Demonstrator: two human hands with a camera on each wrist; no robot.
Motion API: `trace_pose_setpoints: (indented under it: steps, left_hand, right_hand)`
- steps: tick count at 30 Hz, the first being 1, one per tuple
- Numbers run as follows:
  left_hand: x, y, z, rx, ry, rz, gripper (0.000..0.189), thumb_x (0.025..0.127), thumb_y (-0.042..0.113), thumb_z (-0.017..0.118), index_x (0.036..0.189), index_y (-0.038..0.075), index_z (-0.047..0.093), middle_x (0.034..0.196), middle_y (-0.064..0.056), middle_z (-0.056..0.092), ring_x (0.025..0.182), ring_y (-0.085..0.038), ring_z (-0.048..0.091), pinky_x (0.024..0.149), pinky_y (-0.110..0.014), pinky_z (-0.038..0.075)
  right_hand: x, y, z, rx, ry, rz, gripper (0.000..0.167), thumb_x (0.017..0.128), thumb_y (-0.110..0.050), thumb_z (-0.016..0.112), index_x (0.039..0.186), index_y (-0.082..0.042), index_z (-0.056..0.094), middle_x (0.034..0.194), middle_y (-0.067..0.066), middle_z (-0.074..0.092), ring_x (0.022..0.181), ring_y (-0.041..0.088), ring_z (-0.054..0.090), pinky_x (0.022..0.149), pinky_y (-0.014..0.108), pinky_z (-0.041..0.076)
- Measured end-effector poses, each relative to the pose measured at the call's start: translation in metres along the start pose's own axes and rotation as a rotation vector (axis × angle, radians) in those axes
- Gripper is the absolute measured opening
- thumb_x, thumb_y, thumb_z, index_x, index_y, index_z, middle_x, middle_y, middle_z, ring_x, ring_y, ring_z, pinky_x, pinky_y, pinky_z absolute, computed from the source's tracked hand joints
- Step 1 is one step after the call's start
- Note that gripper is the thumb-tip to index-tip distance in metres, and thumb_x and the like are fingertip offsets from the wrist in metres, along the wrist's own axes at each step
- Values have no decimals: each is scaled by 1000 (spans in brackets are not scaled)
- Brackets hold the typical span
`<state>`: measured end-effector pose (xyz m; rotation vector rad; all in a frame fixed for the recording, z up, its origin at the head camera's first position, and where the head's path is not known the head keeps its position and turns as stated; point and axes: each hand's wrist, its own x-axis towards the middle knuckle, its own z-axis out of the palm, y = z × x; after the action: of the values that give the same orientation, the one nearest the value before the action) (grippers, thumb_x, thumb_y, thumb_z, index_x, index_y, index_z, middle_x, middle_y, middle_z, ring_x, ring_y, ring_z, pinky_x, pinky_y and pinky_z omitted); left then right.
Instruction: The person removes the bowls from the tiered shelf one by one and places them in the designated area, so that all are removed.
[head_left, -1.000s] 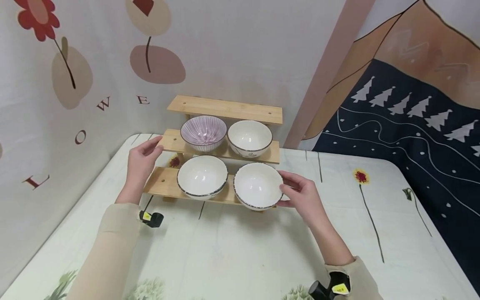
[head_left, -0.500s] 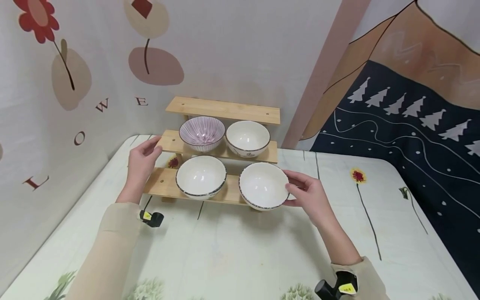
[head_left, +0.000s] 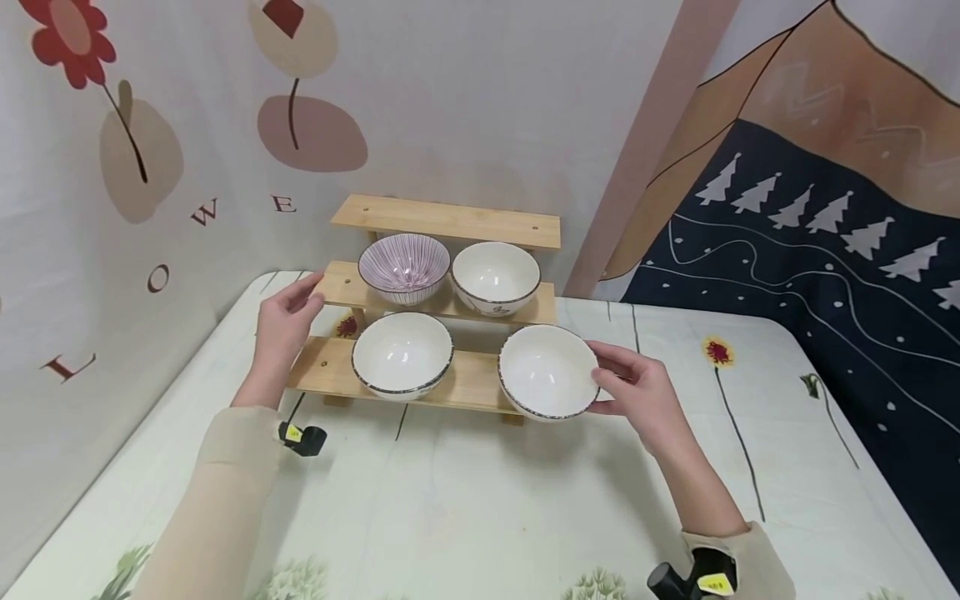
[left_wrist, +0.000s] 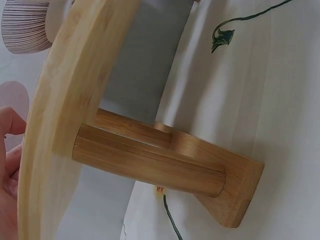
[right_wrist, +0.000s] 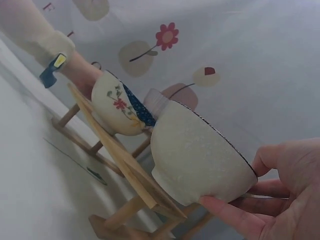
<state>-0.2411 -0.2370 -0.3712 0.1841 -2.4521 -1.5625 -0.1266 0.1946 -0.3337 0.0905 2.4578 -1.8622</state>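
Observation:
My right hand (head_left: 643, 398) pinches the right rim and underside of a white bowl (head_left: 546, 371) with a dark speckled edge. In the right wrist view this bowl (right_wrist: 195, 155) is tilted at the end of the lower shelf; whether its base touches the wood I cannot tell. My left hand (head_left: 285, 325) grips the left end of the middle shelf (head_left: 341, 283) of a three-tier wooden rack, its fingers (left_wrist: 12, 125) partly hidden behind the board in the left wrist view. A second white bowl (head_left: 402, 354) sits on the lower shelf (head_left: 480, 379).
On the middle shelf stand a purple-striped bowl (head_left: 405, 265) and another white bowl (head_left: 495, 277). The top shelf (head_left: 450, 218) rises behind them, close to the wall cloth (head_left: 465, 100). A flower-printed cloth (head_left: 450, 500) covers the table.
The right hand has moved the white bowl to the right along the lower shelf, widening the gap to the bowl beside it. The left hand stays on the middle shelf's end.

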Motion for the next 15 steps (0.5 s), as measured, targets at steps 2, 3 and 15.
trace_pose_setpoints:
  steps: [2,3,15]
  left_hand:
    - [0,0,0,0,0,0,50,101,29,48,148,12,48,155,-9,46,142,-28,46,119,-41,42]
    - [0,0,0,-4,-1,-1,50,102,29,48,148,12,48,155,-9,46,142,-28,46,118,-41,42]
    - [-1,-1,0,-5,0,9,49,102,27,48,148,11,48,155,-9,46,142,-29,46,120,-42,40]
  right_hand:
    - [-1,0,-3,-7,4,1,44,98,-6,52,142,1,51,136,29,58,88,-2,66,72,31,65]
    - [-1,0,-4,-10,5,1,45,99,-6,53,143,1,51,136,29,57,88,-2,66,72,31,65]
    - [-3,5,-19,-8,37,2,45,99,-7,53,143,3,50,131,22,62,88,-3,66,72,29,65]
